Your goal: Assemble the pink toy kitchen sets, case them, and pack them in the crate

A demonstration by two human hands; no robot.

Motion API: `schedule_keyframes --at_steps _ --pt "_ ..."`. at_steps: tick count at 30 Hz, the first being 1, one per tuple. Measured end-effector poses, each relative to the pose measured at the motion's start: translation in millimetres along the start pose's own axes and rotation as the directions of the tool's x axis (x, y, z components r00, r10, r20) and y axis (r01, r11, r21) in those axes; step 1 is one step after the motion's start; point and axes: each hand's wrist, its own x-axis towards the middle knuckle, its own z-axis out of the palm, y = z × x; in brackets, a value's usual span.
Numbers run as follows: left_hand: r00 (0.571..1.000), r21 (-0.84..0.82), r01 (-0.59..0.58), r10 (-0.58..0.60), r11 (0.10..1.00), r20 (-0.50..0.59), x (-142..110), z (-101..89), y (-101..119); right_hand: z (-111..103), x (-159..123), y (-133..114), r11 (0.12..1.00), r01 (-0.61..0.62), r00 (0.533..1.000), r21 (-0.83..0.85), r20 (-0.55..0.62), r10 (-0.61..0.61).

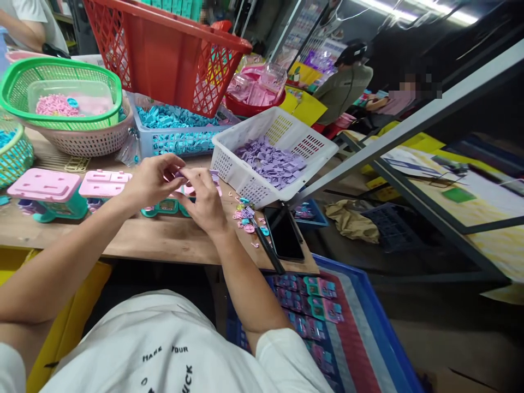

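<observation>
My left hand (149,177) and my right hand (203,203) meet above the table's front half, fingertips pinched close together. A small purple plastic piece (179,174) shows between them, mostly covered by the fingers. Below and behind the hands are pink-topped teal toy pieces (166,206), partly hidden. Two more such toys with pink tops, one a pink-and-teal toy (51,191) at far left and another pink top (105,183), stand in the same row. Just beyond my right hand is a white basket (235,177) holding many purple pieces (270,161).
Small loose parts (246,218), a black-handled tool (268,248) and a phone (286,234) lie at the table's right end. A red basket (159,54) rises above a blue basket (172,143). A green basket (61,123) sits left. Finished-looking toys fill a blue tray (368,305) below. People sit behind.
</observation>
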Motion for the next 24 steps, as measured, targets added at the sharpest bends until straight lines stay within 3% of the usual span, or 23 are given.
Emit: schedule_keyframes --at_steps 3,6,10,12,15,18,24 --pt "0.999 -0.106 0.018 -0.023 0.994 -0.041 2 -1.7 -2 17 21 2 0.988 -0.024 0.999 0.151 -0.025 0.028" --pt "0.983 -0.235 0.118 -0.146 0.965 -0.109 7 -12.2 -15 34 27 11 0.919 -0.129 0.985 0.372 -0.062 0.163" --pt "0.943 -0.318 0.334 -0.315 0.887 0.109 16 -21.6 -34 47 30 22 0.811 -0.251 0.958 0.528 0.017 0.286" --pt "0.934 -0.273 0.355 -0.329 0.894 0.140 20 -21.8 -40 45 33 25 0.826 -0.277 0.958 0.492 0.069 0.280" --pt "0.949 -0.041 0.310 -0.306 0.950 0.076 26 -19.5 -44 38 39 26 0.878 -0.291 0.956 0.380 0.144 0.254" --pt "0.957 0.155 0.274 -0.286 0.949 0.055 32 -17.5 -45 34 46 25 0.911 -0.301 0.951 0.280 0.160 0.265" --pt "0.965 0.150 0.217 -0.235 0.965 0.114 40 -16.4 -57 28 54 24 0.933 -0.329 0.936 0.145 0.184 0.301"
